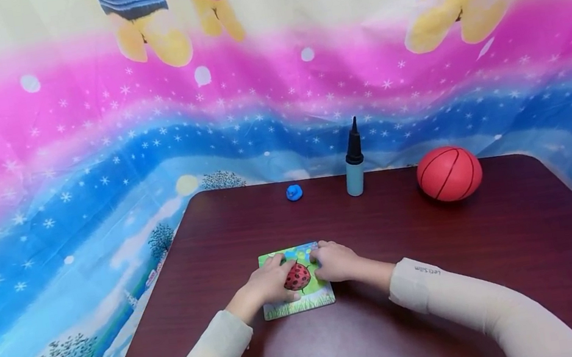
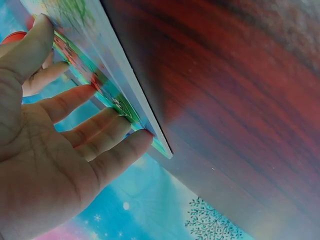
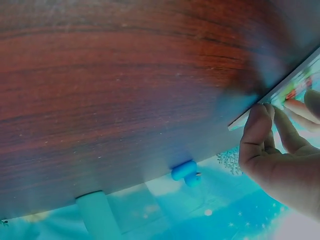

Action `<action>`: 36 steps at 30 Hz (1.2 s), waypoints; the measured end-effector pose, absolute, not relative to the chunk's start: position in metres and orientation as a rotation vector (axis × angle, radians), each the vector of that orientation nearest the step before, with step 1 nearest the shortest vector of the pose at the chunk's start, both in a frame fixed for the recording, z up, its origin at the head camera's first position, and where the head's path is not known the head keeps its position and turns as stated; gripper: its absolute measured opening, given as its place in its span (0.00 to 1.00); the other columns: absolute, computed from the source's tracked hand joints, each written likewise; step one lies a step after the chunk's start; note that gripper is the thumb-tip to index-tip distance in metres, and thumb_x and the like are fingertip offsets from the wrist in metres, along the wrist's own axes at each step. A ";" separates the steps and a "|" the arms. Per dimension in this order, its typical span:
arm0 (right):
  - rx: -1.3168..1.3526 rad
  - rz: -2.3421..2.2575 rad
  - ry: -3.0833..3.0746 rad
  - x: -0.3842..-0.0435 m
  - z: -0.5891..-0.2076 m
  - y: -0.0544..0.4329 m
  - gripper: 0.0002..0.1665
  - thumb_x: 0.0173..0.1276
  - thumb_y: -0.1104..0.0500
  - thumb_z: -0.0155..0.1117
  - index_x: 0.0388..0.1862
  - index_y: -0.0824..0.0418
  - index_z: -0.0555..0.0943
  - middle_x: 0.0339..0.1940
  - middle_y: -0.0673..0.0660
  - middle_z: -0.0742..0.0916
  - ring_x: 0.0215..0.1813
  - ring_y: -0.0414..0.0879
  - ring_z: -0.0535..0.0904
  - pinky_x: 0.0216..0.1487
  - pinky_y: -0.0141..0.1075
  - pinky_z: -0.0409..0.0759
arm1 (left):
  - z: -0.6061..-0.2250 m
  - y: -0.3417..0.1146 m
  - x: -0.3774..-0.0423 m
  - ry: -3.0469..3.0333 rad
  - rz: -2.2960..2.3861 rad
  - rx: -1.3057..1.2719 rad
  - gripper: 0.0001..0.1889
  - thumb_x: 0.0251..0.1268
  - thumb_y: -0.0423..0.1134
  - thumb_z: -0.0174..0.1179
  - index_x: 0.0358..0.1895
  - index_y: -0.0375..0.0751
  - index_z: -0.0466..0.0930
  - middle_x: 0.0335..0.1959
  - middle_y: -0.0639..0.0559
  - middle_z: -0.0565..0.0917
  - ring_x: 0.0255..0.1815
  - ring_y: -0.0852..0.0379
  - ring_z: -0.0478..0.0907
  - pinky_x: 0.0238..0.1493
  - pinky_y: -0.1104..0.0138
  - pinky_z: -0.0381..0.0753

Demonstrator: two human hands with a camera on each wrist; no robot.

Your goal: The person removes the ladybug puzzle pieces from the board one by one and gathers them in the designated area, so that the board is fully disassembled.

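Resting over the left part of a square, flat board printed with green meadow and grass [image 1: 311, 287], the person's left hand [image 1: 268, 283] sits just left of the centre of the frame, low down. Its fingers are spread and nearly straight, well parted from the thumb; in the left wrist view their tips touch the board, without closing round anything. Next to the right comes the red ladybug figure with black spots [image 1: 297, 276], in the middle of the board: the left index finger lies at its upper side and the thumb just below it, so it sits in the gap between them. The board lies flat on the dark reddish-brown wooden table [image 1: 398, 223], about as wide as it is deep, so no long axis stands out; its lower edge rises slightly toward the right. At the board's upper right corner, the right hand [image 1: 336, 260] has its fingers bent and holds the edge there. The ladybug thus lies between the two hands, right of the left fingers and left of the right ones, with the left hand nearer: it touches or almost touches the figure, while a strip of green separates the right.
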State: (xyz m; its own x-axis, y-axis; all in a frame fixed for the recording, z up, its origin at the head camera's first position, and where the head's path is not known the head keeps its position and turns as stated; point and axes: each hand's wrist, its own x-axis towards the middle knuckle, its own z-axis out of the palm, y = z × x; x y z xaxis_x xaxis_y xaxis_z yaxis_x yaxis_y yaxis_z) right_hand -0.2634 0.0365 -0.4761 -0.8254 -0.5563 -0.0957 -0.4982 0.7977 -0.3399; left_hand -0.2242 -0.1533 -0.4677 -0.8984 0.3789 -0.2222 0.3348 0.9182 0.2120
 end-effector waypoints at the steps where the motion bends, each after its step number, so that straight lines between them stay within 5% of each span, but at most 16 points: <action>1: -0.824 -0.445 2.801 -0.263 -0.476 0.036 0.17 0.54 0.58 0.64 0.45 0.57 0.83 0.38 0.52 0.76 0.35 0.45 0.70 0.34 0.39 0.71 | -0.468 -0.153 -0.224 2.820 0.239 0.532 0.41 0.50 0.57 0.68 0.68 0.47 0.66 0.66 0.44 0.64 0.63 0.48 0.63 0.48 0.53 0.75; 10: -0.810 -0.268 2.908 -0.262 -0.479 0.033 0.30 0.56 0.55 0.64 0.58 0.62 0.76 0.42 0.56 0.75 0.41 0.49 0.70 0.39 0.42 0.73 | -0.468 -0.154 -0.225 2.827 0.225 0.540 0.41 0.50 0.57 0.68 0.68 0.47 0.65 0.66 0.45 0.64 0.63 0.48 0.64 0.49 0.54 0.75; 27: -0.777 -0.349 2.853 -0.260 -0.471 0.029 0.18 0.56 0.56 0.64 0.45 0.60 0.82 0.38 0.54 0.75 0.36 0.47 0.69 0.35 0.40 0.71 | -0.465 -0.155 -0.226 2.841 0.233 0.557 0.41 0.50 0.56 0.69 0.68 0.45 0.66 0.64 0.45 0.66 0.61 0.49 0.65 0.46 0.55 0.75; 36: -0.718 -0.263 2.925 -0.263 -0.481 0.030 0.33 0.58 0.53 0.63 0.62 0.63 0.74 0.50 0.59 0.76 0.46 0.51 0.71 0.44 0.44 0.73 | -0.465 -0.156 -0.224 2.833 0.235 0.542 0.42 0.50 0.57 0.69 0.68 0.45 0.66 0.64 0.44 0.65 0.62 0.48 0.65 0.47 0.53 0.76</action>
